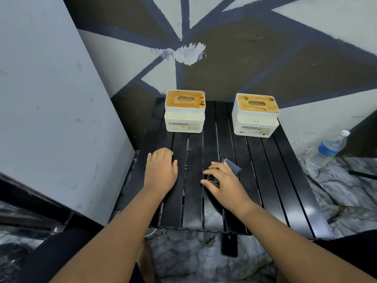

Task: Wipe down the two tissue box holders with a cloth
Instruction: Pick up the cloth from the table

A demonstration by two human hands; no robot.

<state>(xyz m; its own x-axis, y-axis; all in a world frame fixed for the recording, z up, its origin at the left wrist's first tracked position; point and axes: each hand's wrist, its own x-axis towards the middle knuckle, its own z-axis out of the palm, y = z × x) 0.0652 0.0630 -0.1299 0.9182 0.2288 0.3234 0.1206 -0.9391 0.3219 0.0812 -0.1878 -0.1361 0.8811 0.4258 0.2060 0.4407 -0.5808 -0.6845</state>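
Left tissue box holder (184, 111) sat far beyond the flat, empty left hand (161, 170); right tissue box holder (256, 116) far beyond the right hand (223, 181) gripping the cloth (233, 167).

Soft, rather dim indoor light falls from above. The black slatted table (255, 160) carries pale sheen streaks at centre and toward 5 o'clock. The left hand (161, 172) and right hand (222, 180) cast only faint shadows. The dark cloth (232, 167) barely separates from the slats. At 12 o'clock the left tissue box holder (184, 113) and right tissue box holder (256, 117) look fairly sharp. Wide-angle distortion bends the wall panel (51, 109) at 9 o'clock and softens the water bottle (331, 149) at 3 o'clock.
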